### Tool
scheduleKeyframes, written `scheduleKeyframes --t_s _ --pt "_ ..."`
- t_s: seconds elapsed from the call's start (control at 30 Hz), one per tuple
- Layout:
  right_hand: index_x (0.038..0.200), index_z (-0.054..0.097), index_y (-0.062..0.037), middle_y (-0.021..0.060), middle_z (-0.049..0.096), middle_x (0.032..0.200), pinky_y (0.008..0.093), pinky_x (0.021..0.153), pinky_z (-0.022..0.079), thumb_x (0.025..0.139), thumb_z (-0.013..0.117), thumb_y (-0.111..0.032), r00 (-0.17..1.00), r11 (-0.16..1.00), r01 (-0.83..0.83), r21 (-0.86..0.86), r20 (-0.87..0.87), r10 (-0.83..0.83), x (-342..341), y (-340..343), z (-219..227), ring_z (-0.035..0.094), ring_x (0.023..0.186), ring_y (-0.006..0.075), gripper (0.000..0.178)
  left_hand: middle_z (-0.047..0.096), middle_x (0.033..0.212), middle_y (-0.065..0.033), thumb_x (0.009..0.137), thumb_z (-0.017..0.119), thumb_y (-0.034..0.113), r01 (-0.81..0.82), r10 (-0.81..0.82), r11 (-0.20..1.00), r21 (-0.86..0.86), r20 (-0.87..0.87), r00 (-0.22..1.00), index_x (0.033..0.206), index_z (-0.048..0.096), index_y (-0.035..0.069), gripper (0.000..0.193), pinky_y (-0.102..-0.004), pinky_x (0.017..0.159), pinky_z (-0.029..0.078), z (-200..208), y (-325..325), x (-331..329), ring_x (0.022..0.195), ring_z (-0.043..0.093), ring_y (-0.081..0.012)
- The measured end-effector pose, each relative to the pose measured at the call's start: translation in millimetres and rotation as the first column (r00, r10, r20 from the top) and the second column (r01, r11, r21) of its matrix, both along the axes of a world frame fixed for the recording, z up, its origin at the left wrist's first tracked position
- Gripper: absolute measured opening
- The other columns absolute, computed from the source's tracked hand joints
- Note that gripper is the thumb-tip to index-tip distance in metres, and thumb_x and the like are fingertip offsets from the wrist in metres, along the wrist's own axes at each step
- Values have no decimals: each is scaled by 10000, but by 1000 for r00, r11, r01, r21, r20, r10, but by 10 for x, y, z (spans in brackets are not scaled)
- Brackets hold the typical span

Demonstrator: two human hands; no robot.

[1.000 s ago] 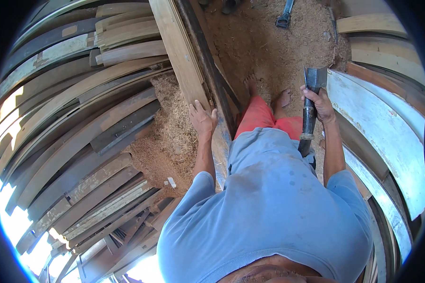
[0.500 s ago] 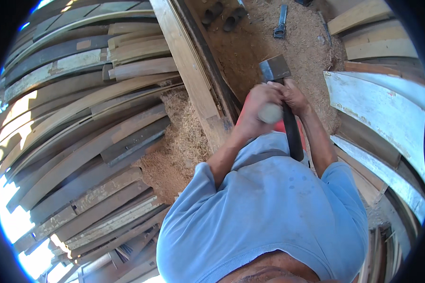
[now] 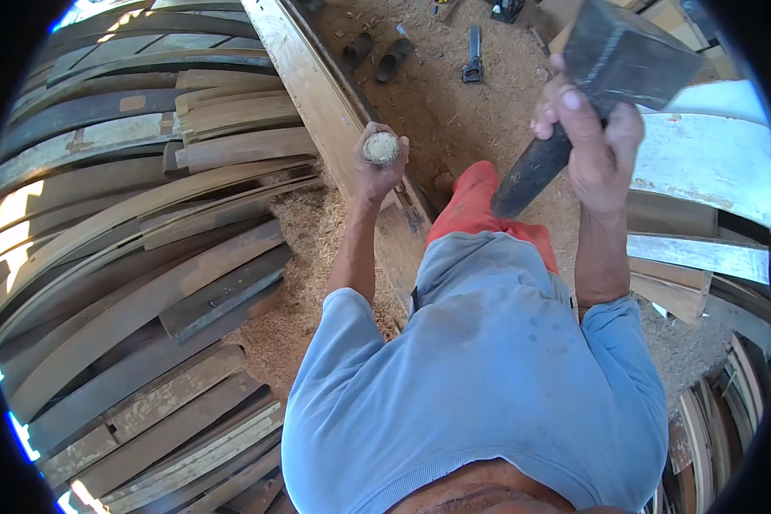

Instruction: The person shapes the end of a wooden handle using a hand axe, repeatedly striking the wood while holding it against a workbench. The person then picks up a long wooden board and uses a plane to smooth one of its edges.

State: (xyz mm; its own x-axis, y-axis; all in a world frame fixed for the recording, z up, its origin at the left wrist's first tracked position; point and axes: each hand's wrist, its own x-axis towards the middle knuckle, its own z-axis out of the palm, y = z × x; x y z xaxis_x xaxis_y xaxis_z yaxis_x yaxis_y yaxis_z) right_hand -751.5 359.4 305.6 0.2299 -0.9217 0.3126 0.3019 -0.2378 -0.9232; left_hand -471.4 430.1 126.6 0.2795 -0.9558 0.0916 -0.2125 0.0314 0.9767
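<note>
Stacked boards (image 3: pixel 223 250) crowd the left, their uneven ends stopping at wood shavings (image 3: pixel 304 244). The left hand (image 3: pixel 379 178) has its fingers clamped around a tool with a pale, round butt (image 3: pixel 381 149), seen over the right edge of a long plank (image 3: pixel 304 81). Open ground (image 3: pixel 454 116) stretches between the plank and the right hand (image 3: pixel 598 150), whose fingers grip the mallet (image 3: pixel 630 62) just below its blocky head, well apart from the tool. Farther right, a white panel (image 3: pixel 711 154) borders that side.

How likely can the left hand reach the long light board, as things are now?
Probably yes: the left hand appears over the board and nothing visible blocks it, although it grips a pale, round-ended object.
</note>
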Motion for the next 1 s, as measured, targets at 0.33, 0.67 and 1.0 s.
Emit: scheduleKeyframes --t_s 0.33,0.67,1.0 --pt "1266 547 95 101 598 877 421 745 557 1022 597 -193 962 910 251 -331 188 -197 253 429 414 610 762 210 381 570 783 0 804 708 23 136 -112 964 -226 116 987 854 584 65 140 -259 665 460 -73 230 282 726 532 -80" --pt "846 639 -16 65 672 783 372 749 559 981 566 -163 937 837 31 -546 -275 -214 918 518 -14 667 695 201 212 637 808 -28 775 742 45 87 -65 966 -245 97 993 854 617 43 148 -286 704 503 -293 356 319 756 624 -137" --pt "923 671 -2 185 703 821 445 726 537 851 660 -130 793 908 -216 -359 -607 -51 1002 539 -294 671 739 395 147 625 829 -20 832 706 31 -116 136 950 -288 49 990 957 611 41 158 -262 707 497 -289 223 209 779 601 -94"
